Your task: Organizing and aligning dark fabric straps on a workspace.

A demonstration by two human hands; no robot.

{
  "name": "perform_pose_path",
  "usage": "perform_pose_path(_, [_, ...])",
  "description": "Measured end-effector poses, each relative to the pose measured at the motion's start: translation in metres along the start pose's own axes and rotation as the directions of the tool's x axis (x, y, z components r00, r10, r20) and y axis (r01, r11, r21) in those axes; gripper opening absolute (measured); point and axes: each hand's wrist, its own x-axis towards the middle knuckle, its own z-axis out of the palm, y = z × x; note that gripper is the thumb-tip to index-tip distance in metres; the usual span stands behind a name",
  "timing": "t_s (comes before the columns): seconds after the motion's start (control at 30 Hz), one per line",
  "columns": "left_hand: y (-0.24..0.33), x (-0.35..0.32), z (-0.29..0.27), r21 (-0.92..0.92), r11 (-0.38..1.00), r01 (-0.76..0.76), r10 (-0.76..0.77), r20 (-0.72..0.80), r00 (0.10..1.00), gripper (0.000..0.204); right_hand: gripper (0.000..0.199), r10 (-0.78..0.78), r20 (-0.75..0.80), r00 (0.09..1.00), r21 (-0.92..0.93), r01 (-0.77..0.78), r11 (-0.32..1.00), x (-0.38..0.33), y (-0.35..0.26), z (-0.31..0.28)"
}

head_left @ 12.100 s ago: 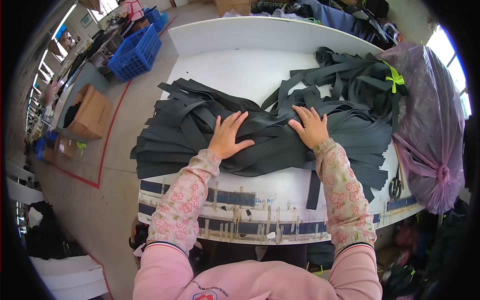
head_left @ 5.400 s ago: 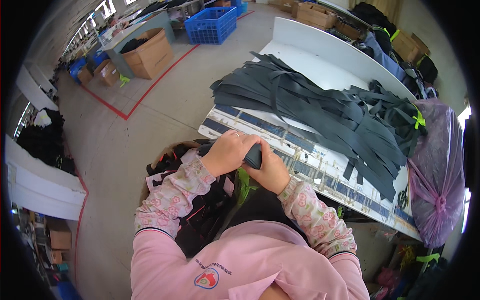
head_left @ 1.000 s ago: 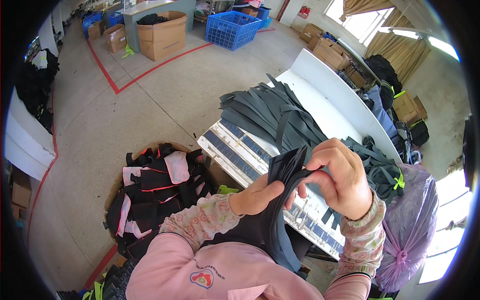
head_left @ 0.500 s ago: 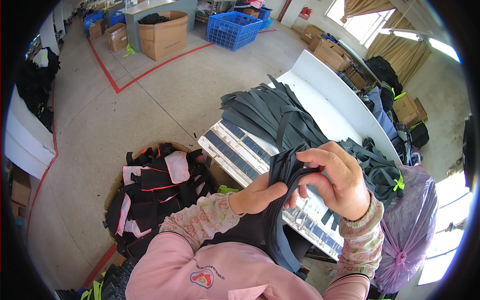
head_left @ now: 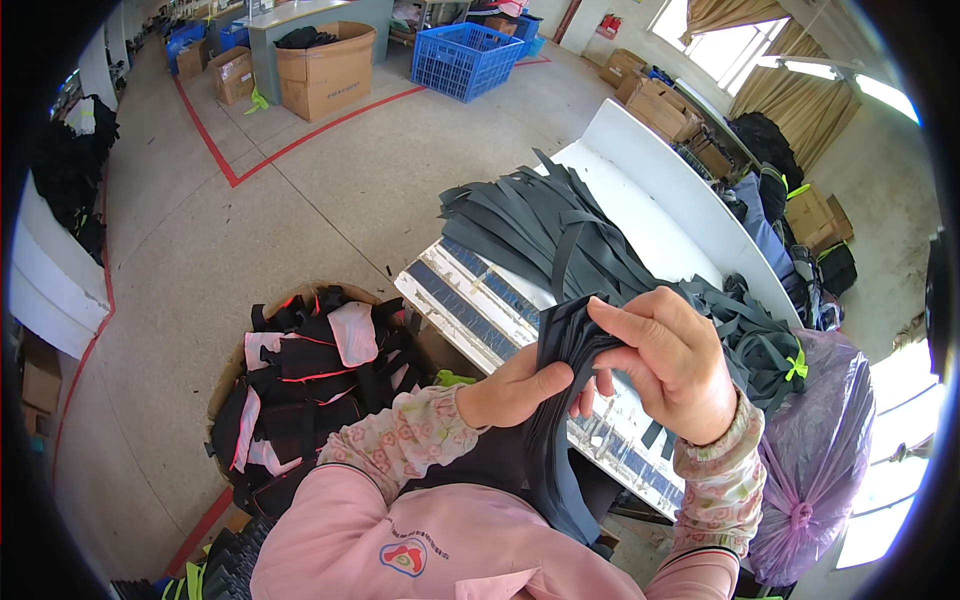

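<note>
A thick bundle of dark grey strips (head_left: 548, 440) hangs in front of my chest, its lower part curving down toward my lap. My left hand (head_left: 515, 388) is closed round the bundle's middle, thumb lying across the near side. At the upper end, my right hand (head_left: 668, 358) pinches the strips' ends between thumb and fingers, and the layers there are slightly fanned. Just beyond my hands, a spread pile of similar grey strips (head_left: 545, 225) lies on the white table (head_left: 630, 200). More strips lie in a tangled heap (head_left: 750, 345) tied with a yellow-green ribbon (head_left: 797, 366).
A round-looking carton of black and pink pieces (head_left: 310, 385) stands at my left. A purple plastic bag (head_left: 810, 460) sits by the table's right end. Farther off are a blue crate (head_left: 465, 62), a cardboard box (head_left: 325, 75) and red floor lines (head_left: 300, 138).
My right hand has shifted slightly at the bundle's upper end, and the strips there now bend and fan a little differently. My left hand keeps its hold.
</note>
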Motion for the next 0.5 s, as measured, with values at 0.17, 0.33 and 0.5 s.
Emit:
perform_pose_path(0.17, [-0.0012, 0.0002, 0.0012, -0.023, 0.999, -0.04, 0.039, -0.009, 0.999, 0.056, 0.049, -0.072, -0.01, 0.997, -0.06, 0.071, 0.996, 0.0002, 0.0011, 0.0029])
perform_pose_path(0.33, [-0.0021, 0.0, 0.0007, -0.02, 0.999, -0.03, 0.03, -0.014, 0.999, 0.055, 0.041, -0.003, 0.002, 1.0, 0.042, 0.003, 0.999, 0.001, 0.002, 0.0014])
perform_pose_path(0.5, [-0.0008, 0.0012, -0.0017, -0.007, 1.0, -0.025, 0.025, -0.006, 1.0, 0.055, 0.035, 0.025, 0.034, 0.999, 0.04, -0.026, 0.999, 0.007, 0.0004, -0.0028])
